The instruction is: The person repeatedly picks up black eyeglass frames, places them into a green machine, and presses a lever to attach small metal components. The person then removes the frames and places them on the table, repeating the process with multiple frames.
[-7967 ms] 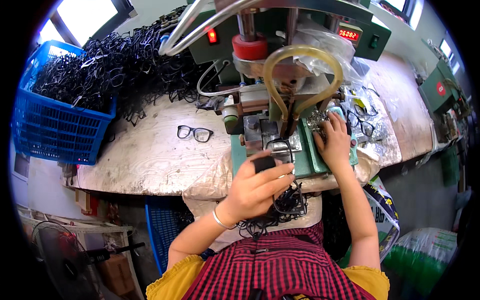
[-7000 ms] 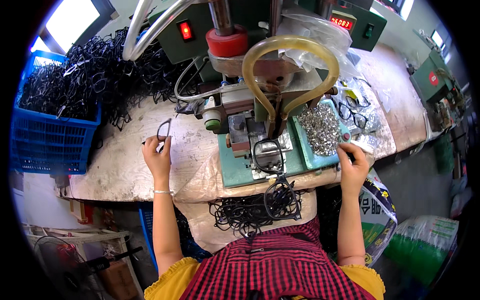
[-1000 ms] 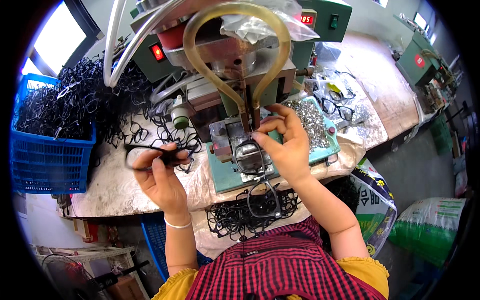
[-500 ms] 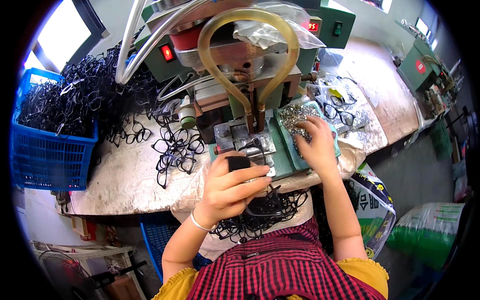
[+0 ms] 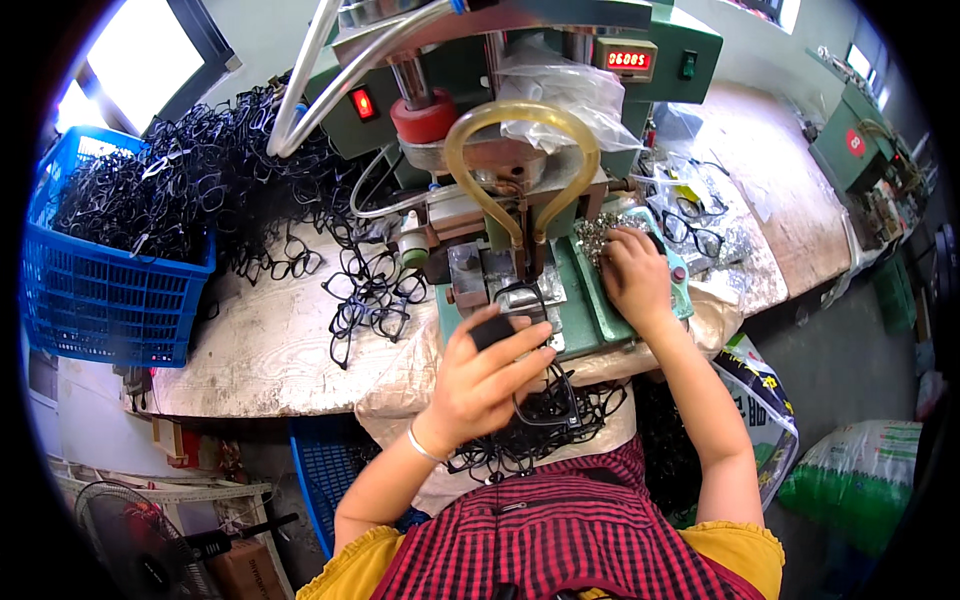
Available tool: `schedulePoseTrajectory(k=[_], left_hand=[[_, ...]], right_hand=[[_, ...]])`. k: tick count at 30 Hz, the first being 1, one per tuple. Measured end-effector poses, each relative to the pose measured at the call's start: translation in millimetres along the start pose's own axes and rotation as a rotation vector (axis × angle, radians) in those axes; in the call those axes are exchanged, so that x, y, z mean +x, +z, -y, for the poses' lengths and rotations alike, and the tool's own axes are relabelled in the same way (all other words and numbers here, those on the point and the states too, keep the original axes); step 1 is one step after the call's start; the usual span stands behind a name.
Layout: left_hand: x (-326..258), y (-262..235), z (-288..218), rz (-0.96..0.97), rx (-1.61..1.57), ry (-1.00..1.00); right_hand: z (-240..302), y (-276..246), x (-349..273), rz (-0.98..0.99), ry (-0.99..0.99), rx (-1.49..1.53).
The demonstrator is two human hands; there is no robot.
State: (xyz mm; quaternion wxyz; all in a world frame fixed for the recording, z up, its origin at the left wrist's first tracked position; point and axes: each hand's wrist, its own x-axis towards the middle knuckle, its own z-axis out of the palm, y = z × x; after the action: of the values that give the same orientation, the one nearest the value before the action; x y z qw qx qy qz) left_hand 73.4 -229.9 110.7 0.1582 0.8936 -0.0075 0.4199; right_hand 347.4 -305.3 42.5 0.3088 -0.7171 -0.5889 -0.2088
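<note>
My left hand, with a black band round one finger, grips a black eyeglass frame. One rim of the frame lies on the metal fixture under the two copper-coloured tips of a green bench machine; the other hangs toward me. Whether the tips touch the rim I cannot tell. At the right, my right hand dips bent fingers into small shiny metal parts in a pale green tray. Its fingertips are partly hidden, and anything between them does not show.
Black eyeglass frames lie left of the machine, and more fill a blue basket. Several frames rest on my lap. A yellowish tube loops above the tips. Bagged frames lie beyond the tray.
The machine's head with the tube loop has come down, baring its metal columns. My right fingers have moved from above the tray into the metal parts. My left hand still grips the eyeglass frame.
</note>
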Motion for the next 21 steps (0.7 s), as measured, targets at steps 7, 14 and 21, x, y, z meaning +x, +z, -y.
schedulePoseTrajectory(k=[7,14,21], left_hand=[[-98.5,-39.4,13.5,-0.509,0.278,-0.517],[-104.3,-106.9,117.3,-0.61,0.225,-0.841],[-157.5,-67.3,184.1,-0.563,0.294,-0.918]], right_hand=[[-15.0,-13.9,-54.6,-0.558,0.851,1.068],[1.2,16.3,-7.3,-0.477,0.795,1.124],[3.6,-4.8,-16.1,-0.357,0.748,0.733]])
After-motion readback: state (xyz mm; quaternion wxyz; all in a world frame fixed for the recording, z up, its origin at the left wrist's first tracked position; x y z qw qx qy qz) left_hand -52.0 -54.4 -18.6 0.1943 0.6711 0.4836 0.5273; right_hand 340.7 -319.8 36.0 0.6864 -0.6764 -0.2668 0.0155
